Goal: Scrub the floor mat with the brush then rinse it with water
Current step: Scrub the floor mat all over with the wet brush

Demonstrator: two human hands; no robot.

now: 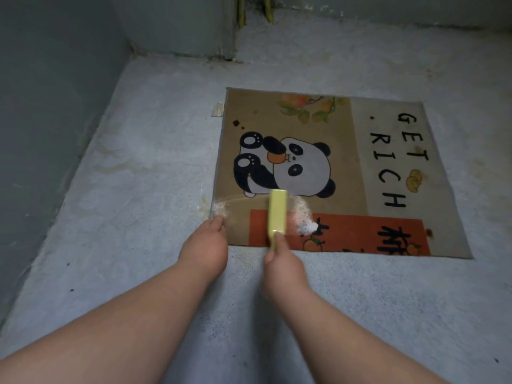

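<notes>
Right hand grips yellow brush on panda mat; left hand presses sudsy corner.

Dim, even, cool-toned illumination with no visible source; no hard shadows and no glare on the floor. The left wall is the darkest region. Wide-angle distortion bends straight lines, so that the floor mat appears skewed and the forearms swell toward the lower edge. Motion blur softens the right hand and the yellow brush; the left hand is sharper. Overall detail is soft and slightly grainy, with the far corner least distinct.
</notes>
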